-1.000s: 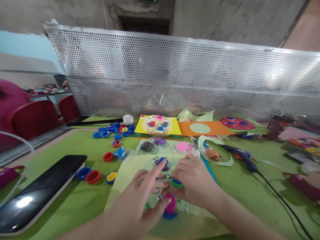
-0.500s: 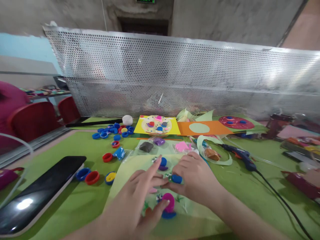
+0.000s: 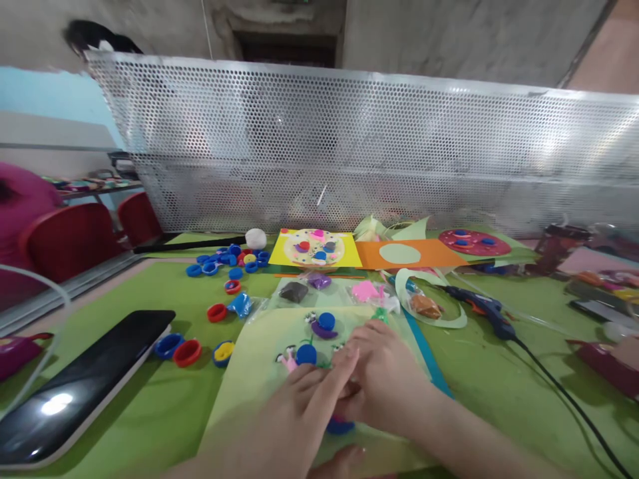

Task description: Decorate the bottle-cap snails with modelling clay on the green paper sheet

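My left hand (image 3: 314,406) and my right hand (image 3: 382,376) meet over a pale yellow sheet (image 3: 249,359). The left fingers are pressed against the curled right fingertips, and both hands look closed; whatever lies between them is hidden. A bit of a googly-eyed piece shows just above the fingertips. Left of them sits a snail figure with a blue bottle cap (image 3: 305,354) and a pink body. Another blue-cap snail (image 3: 326,322) with a purple body lies farther up the sheet. The dark blue base (image 3: 340,426) of one more figure peeks out below my hands.
A glue gun (image 3: 482,309) with its cord lies at right, beside a pale paper ring (image 3: 456,319). Bagged clay (image 3: 293,291) lies behind the sheet. Bottle caps (image 3: 217,313) are scattered left, near a phone (image 3: 90,379). A yellow card (image 3: 352,253) and perforated metal screen (image 3: 319,146) stand behind.
My left hand has moved right and closed in against my right hand. The pink-bodied snail is now uncovered, while the blue cap near my right fingers and the magenta cap have become hidden.
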The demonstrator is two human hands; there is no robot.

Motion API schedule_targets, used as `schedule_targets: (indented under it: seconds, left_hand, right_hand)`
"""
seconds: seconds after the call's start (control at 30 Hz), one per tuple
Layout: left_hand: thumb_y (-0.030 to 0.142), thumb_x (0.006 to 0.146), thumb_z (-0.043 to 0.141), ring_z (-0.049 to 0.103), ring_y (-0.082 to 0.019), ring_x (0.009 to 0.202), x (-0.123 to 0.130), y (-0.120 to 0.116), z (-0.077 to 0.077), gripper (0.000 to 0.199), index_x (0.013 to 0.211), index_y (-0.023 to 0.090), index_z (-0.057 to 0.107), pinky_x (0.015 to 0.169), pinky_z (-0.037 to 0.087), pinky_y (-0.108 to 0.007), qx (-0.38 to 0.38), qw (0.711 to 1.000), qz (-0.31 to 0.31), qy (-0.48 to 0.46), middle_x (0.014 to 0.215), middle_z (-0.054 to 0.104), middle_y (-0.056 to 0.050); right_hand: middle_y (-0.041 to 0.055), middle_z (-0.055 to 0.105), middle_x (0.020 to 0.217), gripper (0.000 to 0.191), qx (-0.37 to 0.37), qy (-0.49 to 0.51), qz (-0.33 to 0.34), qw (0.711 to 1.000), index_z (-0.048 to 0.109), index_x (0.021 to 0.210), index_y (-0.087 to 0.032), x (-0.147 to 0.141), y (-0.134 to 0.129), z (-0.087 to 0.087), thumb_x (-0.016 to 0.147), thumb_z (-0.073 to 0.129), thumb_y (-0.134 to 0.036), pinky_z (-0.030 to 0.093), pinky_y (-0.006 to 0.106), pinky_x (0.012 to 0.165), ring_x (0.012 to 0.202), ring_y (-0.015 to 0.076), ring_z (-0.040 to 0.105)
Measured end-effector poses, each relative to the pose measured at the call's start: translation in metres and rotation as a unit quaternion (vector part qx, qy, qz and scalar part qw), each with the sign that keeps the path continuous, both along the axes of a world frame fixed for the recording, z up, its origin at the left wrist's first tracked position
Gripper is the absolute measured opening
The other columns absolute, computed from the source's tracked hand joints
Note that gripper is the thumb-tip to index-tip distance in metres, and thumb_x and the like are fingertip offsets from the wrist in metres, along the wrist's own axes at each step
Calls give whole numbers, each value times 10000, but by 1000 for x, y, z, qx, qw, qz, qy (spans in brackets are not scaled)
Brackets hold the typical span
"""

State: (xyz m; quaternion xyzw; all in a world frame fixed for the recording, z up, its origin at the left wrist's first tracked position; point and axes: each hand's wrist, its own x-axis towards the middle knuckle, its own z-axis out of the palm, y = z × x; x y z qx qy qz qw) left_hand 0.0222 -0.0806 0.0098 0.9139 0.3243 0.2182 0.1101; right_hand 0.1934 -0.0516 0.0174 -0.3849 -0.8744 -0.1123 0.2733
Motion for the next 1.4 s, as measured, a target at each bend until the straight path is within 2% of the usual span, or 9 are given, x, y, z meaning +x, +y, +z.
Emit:
schedule_targets:
  seconds: [0.23, 0.3, 0.47, 0.6, 0.73, 0.93, 1.13, 1.3, 1.4]
  left_hand:
    - [265, 846, 462, 622, -181, 993, -10, 4, 14, 712, 1399, 363, 24, 758, 567, -286, -47, 987, 65, -137, 1092, 664, 5]
    - [276, 850, 467, 623, -170, 998, -11, 5, 14, 703, 1397, 375, 37, 751, 568, -262, -64, 986, 73, -138, 1099, 661, 10]
    - [255, 815, 523, 591, -177, 1066, -10, 4, 11, 779, 1398, 376, 20, 878, 518, -323, -61, 992, 45, -100, 1140, 652, 32]
    - [250, 805, 537, 572, -187, 1097, -9, 2, 11, 792, 1397, 389, 29, 790, 549, -273, -73, 992, 20, -101, 1206, 616, 29]
    - [243, 808, 530, 574, -194, 1093, -10, 0, 12, 750, 1394, 390, 86, 922, 479, -363, -76, 987, 46, -136, 1170, 637, 31]
    - [249, 826, 518, 565, -208, 1107, -10, 0, 13, 742, 1394, 387, 61, 934, 470, -380, -83, 985, 50, -144, 1165, 640, 18]
    - [230, 797, 556, 593, -226, 1068, -8, 1, 7, 875, 1411, 352, -54, 698, 570, -245, -130, 983, -4, -127, 1218, 606, -35]
    - [235, 830, 494, 556, -218, 1120, -9, -1, 7, 876, 1406, 268, -164, 954, 448, -412, -111, 973, 23, -202, 1195, 622, -56]
    - [243, 827, 480, 504, -232, 1179, -10, -2, 8, 892, 1398, 231, -206, 973, 426, -441, -88, 971, 28, -219, 1223, 603, -68]
  right_hand:
    - [-3, 607, 547, 279, 6, -20, -17, 1000, 596, 592, -168, 20, 13, 8, 689, 660, -423, 303, 285, 630, 593, 137, 526]
    - [-1, 612, 549, 270, 3, -23, -20, 1000, 599, 594, -167, 20, 14, 8, 680, 671, -413, 301, 284, 633, 594, 138, 528]
    - [-12, 594, 520, 248, -9, -44, -9, 999, 601, 578, -166, 15, 11, 5, 645, 689, -388, 283, 285, 615, 585, 138, 526]
    - [-23, 580, 500, 233, 8, -31, -4, 999, 579, 547, -159, 15, 11, 5, 602, 708, -345, 279, 282, 606, 560, 128, 509]
    - [-16, 583, 502, 224, 24, -12, -2, 1000, 583, 553, -163, 18, 13, 6, 657, 661, -346, 289, 281, 618, 566, 134, 519]
    - [-7, 578, 501, 238, 48, 2, 15, 999, 590, 563, -166, 19, 15, 6, 709, 612, -353, 287, 283, 619, 563, 135, 511]
    - [-6, 556, 476, 367, 56, 8, 53, 997, 566, 529, -161, 13, 11, 5, 740, 593, -460, 271, 289, 596, 536, 127, 480]
    - [10, 591, 512, 362, 28, 8, 51, 998, 607, 583, -161, 16, 11, 8, 772, 575, -469, 273, 286, 593, 563, 138, 516]
    - [6, 583, 505, 369, 20, -5, 39, 999, 581, 547, -165, 17, 12, 9, 753, 588, -471, 272, 287, 584, 551, 139, 509]
